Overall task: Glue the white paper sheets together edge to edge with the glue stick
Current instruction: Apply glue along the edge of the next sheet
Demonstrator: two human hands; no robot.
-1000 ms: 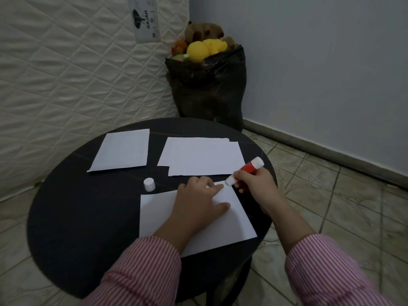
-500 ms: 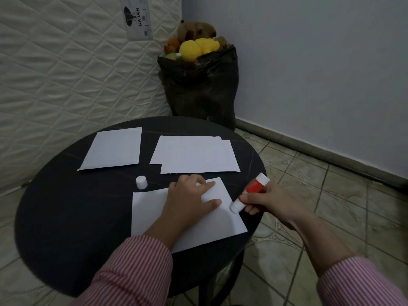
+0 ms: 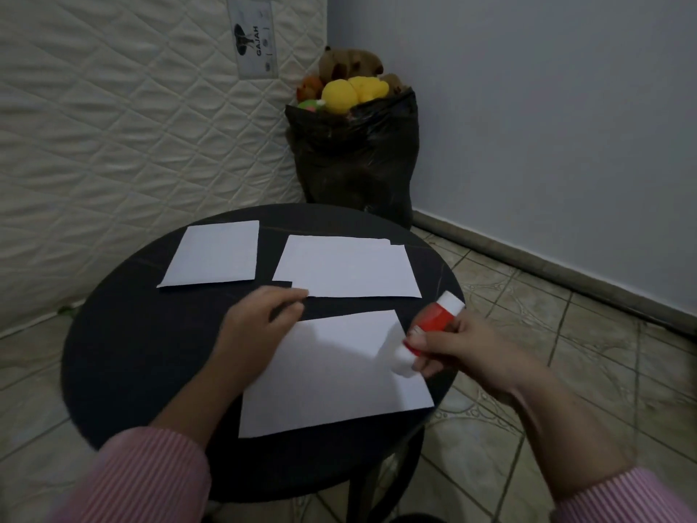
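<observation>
Head view: I see a round dark counter (image 3: pixel 124 371) from above, with both hands over it.
Left hand: my left hand (image 3: pixel 260 318) reaches toward 12 o'clock past the top-left corner of the near sheet; the fingers are partly curled with the fingertips near the lower left corner of the joined sheets. The picture is blurred there, so I cannot tell whether it holds anything or touches the counter.
Right hand: my right hand (image 3: pixel 458 349) grips the glue stick, fingers and thumb curled round its barrel.
Glue stick: the glue stick (image 3: pixel 430 328) is red with white ends, tilted, its lower white tip at the right edge of the near sheet, its upper end pointing to 1 o'clock.
Near sheet: the near sheet (image 3: pixel 332 375) lies flat at 5 o'clock on the counter, its right corner close to the rim.
Joined sheets: two overlapping white sheets (image 3: pixel 347 268) lie at 1 o'clock, just beyond the near sheet and apart from it.
Single sheet: one more white sheet (image 3: pixel 215 254) lies at 11 o'clock, apart from the others.
Sleeves: both arms wear pink striped sleeves (image 3: pixel 151 477).
Background: a black bag (image 3: pixel 358 160) filled with plush toys (image 3: pixel 352 90) stands in the corner at 12 o'clock, beside a quilted mattress (image 3: pixel 113 126) leaning on the wall; the floor (image 3: pixel 547 352) is tiled.
</observation>
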